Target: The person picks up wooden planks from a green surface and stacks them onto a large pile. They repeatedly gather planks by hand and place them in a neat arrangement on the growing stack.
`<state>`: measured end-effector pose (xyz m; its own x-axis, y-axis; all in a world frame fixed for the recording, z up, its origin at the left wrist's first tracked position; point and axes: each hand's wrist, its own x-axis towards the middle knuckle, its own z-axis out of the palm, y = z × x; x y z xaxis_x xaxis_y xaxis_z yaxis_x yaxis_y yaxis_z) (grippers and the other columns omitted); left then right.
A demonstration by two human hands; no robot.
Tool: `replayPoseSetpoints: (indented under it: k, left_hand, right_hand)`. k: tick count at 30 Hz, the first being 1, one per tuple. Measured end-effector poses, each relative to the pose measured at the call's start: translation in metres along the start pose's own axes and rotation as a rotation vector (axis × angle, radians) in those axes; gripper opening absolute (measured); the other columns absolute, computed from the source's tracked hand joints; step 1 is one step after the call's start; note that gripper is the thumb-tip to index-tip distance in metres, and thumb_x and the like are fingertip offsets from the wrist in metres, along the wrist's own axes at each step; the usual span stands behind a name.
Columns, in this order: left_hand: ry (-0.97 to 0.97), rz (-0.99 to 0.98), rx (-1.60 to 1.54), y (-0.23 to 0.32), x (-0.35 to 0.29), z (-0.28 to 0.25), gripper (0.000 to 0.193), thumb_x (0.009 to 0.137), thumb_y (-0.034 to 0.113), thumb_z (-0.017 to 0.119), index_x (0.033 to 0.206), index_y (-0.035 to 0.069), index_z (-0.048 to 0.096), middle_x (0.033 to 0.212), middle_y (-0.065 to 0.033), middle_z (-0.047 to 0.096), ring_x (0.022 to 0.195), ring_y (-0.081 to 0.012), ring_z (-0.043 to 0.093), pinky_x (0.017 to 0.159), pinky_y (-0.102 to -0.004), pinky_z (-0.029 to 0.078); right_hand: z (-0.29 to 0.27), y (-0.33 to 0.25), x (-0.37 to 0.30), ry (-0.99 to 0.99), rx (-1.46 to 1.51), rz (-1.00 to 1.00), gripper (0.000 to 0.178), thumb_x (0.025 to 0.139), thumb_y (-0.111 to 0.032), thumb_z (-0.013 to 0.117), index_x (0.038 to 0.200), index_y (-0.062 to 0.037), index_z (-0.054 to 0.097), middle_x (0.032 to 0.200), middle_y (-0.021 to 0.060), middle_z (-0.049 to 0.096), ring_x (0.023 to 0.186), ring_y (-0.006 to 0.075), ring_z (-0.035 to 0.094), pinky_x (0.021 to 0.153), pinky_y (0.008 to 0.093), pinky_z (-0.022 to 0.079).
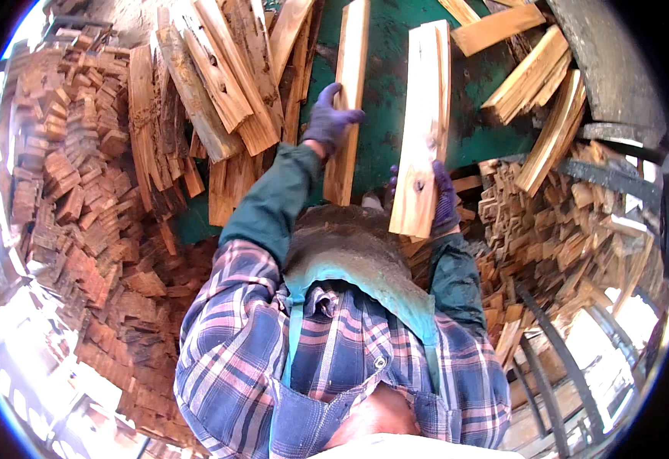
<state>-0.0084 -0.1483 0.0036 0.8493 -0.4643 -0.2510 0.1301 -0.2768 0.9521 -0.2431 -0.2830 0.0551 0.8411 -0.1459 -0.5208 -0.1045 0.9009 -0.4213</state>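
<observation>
My left hand [330, 122], in a purple glove, is at the left edge of a long split wood stick [347, 61]. Its thumb lies across the wood's face; the other fingers are partly hidden. To the right, my gloved right hand [444, 200] grips a pale, thicker piece of split firewood [418, 115] near its lower end. Fingertips show past the wood's left side, so the hand wraps beneath it. A second narrow length shows along this piece's right edge; I cannot tell whether it is separate. Both pieces are over a dark green surface [380, 99].
Several split logs [219, 84] lie heaped at the far left of the green surface, more [529, 73] at the far right. Tall stacks of cut wood rise on the left [82, 191] and right [533, 229]. Dark metal bars [556, 359] stand at the lower right.
</observation>
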Motion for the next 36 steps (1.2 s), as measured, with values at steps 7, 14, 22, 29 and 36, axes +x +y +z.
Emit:
replayPoseSetpoints:
  k: [7,14,22,29,36]
  left_hand:
    - [-0.435,-0.340,-1.092,0.001,-0.040,-0.011,0.046,0.090,0.033,0.067,0.120,-0.001,0.060,0.102,-0.0162,0.070,0.084,-0.0291,0.070,0.076,-0.0438,0.059]
    - [-0.407,0.186,-0.575,0.025,-0.075,-0.025,0.094,0.081,0.030,0.081,0.154,0.003,0.029,0.141,-0.0064,0.047,0.123,-0.0188,0.047,0.106,-0.0329,0.039]
    - [0.088,0.561,-0.769,0.138,-0.134,-0.218,0.072,0.085,0.010,0.076,0.144,0.005,0.036,0.118,-0.0068,0.060,0.103,-0.0166,0.061,0.088,-0.0297,0.054]
    - [0.406,0.784,-0.363,0.375,-0.110,-0.454,0.023,0.099,0.024,0.056,0.110,0.004,0.061,0.095,-0.0046,0.061,0.087,-0.0162,0.060,0.076,-0.0360,0.052]
    - [-0.385,0.324,-0.553,0.228,-0.057,-0.388,0.040,0.102,0.021,0.041,0.132,-0.004,0.049,0.125,-0.0211,0.057,0.115,-0.0327,0.055,0.098,-0.0475,0.047]
  right_hand:
    - [0.028,0.009,-0.003,0.252,-0.307,-0.044,0.052,0.094,-0.035,0.066,0.133,-0.0024,0.055,0.120,0.0158,0.064,0.106,0.0239,0.065,0.091,0.0337,0.056]
    - [0.101,0.115,-0.013,0.165,-0.821,-0.335,0.073,0.091,-0.025,0.071,0.149,-0.0009,0.032,0.141,0.0129,0.047,0.126,0.0230,0.049,0.107,0.0359,0.041]
    - [0.269,0.125,-0.012,-0.647,-0.774,-0.455,0.089,0.087,-0.005,0.072,0.156,-0.0013,0.016,0.141,0.0124,0.047,0.119,0.0209,0.053,0.101,0.0346,0.047]
    - [0.537,0.046,0.077,-1.223,-1.068,-1.420,0.043,0.099,-0.014,0.051,0.141,-0.0054,0.048,0.134,0.0153,0.057,0.122,0.0305,0.056,0.100,0.0383,0.049]
    - [0.330,0.142,0.139,-0.707,-1.177,-0.493,0.039,0.098,-0.032,0.058,0.126,-0.0043,0.059,0.119,0.0117,0.064,0.105,0.0223,0.063,0.087,0.0389,0.054]
